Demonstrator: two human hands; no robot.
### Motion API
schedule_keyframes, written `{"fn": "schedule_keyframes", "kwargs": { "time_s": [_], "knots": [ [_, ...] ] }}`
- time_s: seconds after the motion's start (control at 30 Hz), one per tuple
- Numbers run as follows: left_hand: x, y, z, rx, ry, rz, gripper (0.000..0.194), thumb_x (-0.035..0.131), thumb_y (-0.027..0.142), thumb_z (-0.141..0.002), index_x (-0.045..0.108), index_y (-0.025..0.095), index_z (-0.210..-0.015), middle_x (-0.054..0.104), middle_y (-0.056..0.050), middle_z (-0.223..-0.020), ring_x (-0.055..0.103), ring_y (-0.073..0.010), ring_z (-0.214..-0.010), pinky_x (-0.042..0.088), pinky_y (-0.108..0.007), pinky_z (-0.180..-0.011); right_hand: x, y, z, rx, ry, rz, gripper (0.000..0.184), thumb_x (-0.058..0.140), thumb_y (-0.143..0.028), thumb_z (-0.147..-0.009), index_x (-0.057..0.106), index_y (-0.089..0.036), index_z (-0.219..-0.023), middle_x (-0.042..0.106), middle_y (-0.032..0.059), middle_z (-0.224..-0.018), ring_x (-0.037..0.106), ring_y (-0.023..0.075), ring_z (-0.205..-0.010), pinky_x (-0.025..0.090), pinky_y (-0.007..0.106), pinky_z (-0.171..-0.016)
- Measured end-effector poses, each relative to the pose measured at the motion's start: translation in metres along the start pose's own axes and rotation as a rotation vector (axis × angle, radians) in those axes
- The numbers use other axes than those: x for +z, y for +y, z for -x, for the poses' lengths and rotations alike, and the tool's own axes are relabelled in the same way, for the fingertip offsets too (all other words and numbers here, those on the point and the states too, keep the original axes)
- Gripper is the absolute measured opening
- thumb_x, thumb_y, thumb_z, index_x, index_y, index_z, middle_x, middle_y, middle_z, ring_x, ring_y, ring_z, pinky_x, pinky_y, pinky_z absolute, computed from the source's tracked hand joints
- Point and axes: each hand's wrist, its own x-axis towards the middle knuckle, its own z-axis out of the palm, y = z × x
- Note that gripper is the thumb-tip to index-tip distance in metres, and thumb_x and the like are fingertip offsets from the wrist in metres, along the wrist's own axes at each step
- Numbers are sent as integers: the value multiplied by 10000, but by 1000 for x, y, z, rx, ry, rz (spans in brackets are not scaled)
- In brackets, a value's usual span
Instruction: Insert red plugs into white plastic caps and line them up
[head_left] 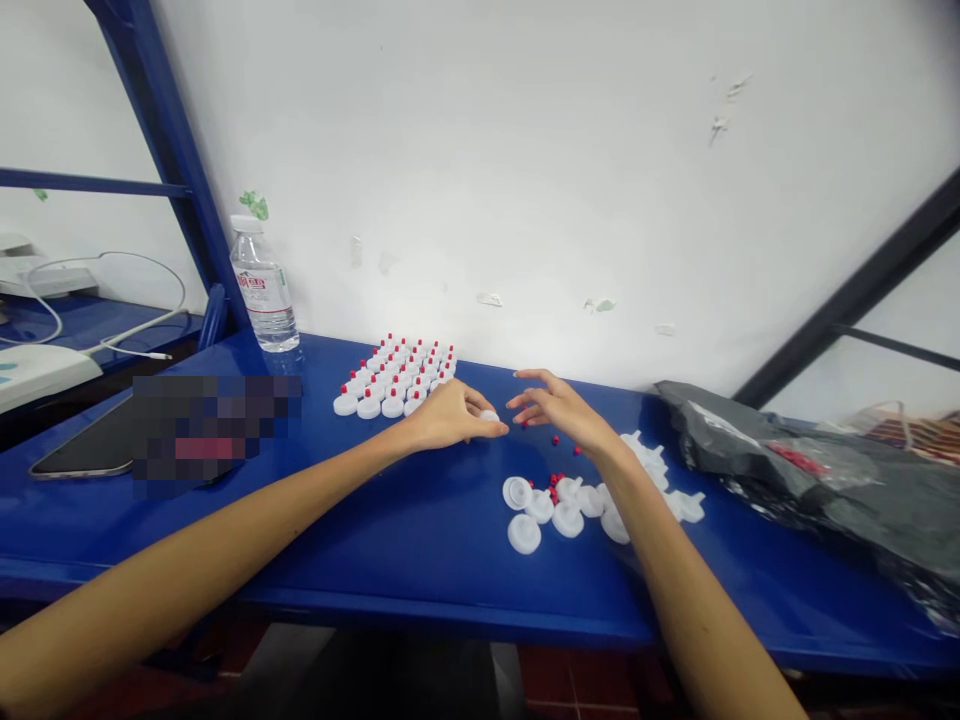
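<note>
Between the thumb and fingers of my left hand [450, 414] is a white plastic cap [489, 415], mostly covered by the fingers. My right hand [556, 408] hovers just to its right with fingers apart, holding nothing that I can see. Small red tips [556, 440] lie on the table below the right hand. Left of my left hand stand rows of white caps with red tips on top [392, 378]. Nearer me, under the right forearm, is a loose pile of white nozzle caps [568, 518] with several red tips [555, 490] among them.
All this lies on a blue table [390, 530] against a white wall. A water bottle [264, 290] stands at the back left, near a phone [86, 440] and a pixelated patch. Black plastic bags [810, 490] cover the right side. Blue metal frame posts [169, 130] rise at the left.
</note>
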Motion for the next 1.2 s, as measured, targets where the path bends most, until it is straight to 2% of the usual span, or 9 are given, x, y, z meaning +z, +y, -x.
{"fn": "schedule_keyframes", "kwargs": {
  "time_s": [0.1, 0.23, 0.43, 0.5, 0.67, 0.77, 0.9, 1.07, 1.2],
  "knots": [
    [0, 1, 0, -18, -42, -80, 399, 751, 486, -707, 780, 130, -885, 674, -47, -666, 556, -139, -551, 417, -241, -492, 0, 2, -2, -1, -7, -2, 323, 464, -173, -944, 514, -202, -1262, 746, 50, -945, 714, 140, -712, 566, 277, -730],
    [2, -2, 1, 110, -64, -285, 390, 652, 511, -796, 799, 165, -902, 663, -29, -656, 554, -150, -577, 375, -251, -527, -1, 4, -4, 6, -5, -5, 326, 473, -177, -946, 515, -205, -1268, 751, 46, -928, 710, 135, -688, 563, 268, -704],
    [3, -6, 4, 259, 105, -570, 380, 575, 469, -860, 795, 170, -942, 688, -113, -855, 618, -238, -820, 435, -319, -764, 0, 3, -3, -7, -25, 26, 309, 477, -208, -972, 520, -194, -1278, 742, 56, -943, 708, 133, -694, 550, 255, -687],
    [2, -7, 4, 243, 131, -565, 362, 599, 471, -840, 791, 173, -913, 686, -111, -838, 616, -241, -807, 437, -323, -767, 1, 3, -3, -23, -33, 33, 309, 496, -242, -977, 525, -199, -1282, 743, 58, -947, 709, 136, -702, 552, 258, -690],
    [-1, -5, 4, 153, 165, -475, 328, 642, 480, -803, 760, 190, -703, 663, -82, -680, 617, -232, -722, 434, -307, -688, 0, 4, -2, -45, -50, 33, 321, 510, -313, -988, 528, -201, -1289, 744, 56, -930, 709, 139, -698, 560, 262, -691],
    [-2, -3, 6, 161, 175, -608, 372, 571, 457, -867, 734, 185, -672, 666, -105, -706, 613, -234, -704, 412, -316, -660, 0, 4, -2, -45, -44, 31, 306, 508, -319, -991, 534, -205, -1275, 739, 51, -907, 706, 137, -687, 560, 258, -681],
    [-2, 0, 7, 192, 156, -844, 398, 464, 398, -935, 723, 172, -734, 676, -143, -815, 612, -253, -717, 377, -330, -628, 0, 4, -2, -40, -40, 38, 300, 505, -319, -994, 539, -203, -1269, 734, 53, -895, 704, 140, -686, 558, 259, -678],
    [-10, 4, 8, 222, 119, -920, 243, 531, 311, -892, 739, 186, -874, 692, -135, -888, 628, -267, -775, 377, -325, -643, 2, 2, 0, -47, -49, 41, 301, 499, -318, -1000, 536, -202, -1276, 734, 52, -887, 701, 140, -689, 553, 259, -680],
    [-26, 8, 8, 204, 22, -945, 164, 575, 197, -815, 736, 199, -786, 704, -108, -833, 632, -249, -752, 366, -314, -643, 2, 0, 2, -40, -59, 55, 296, 487, -307, -1007, 535, -191, -1276, 737, 56, -885, 697, 139, -689, 547, 259, -684]
  ]
}}
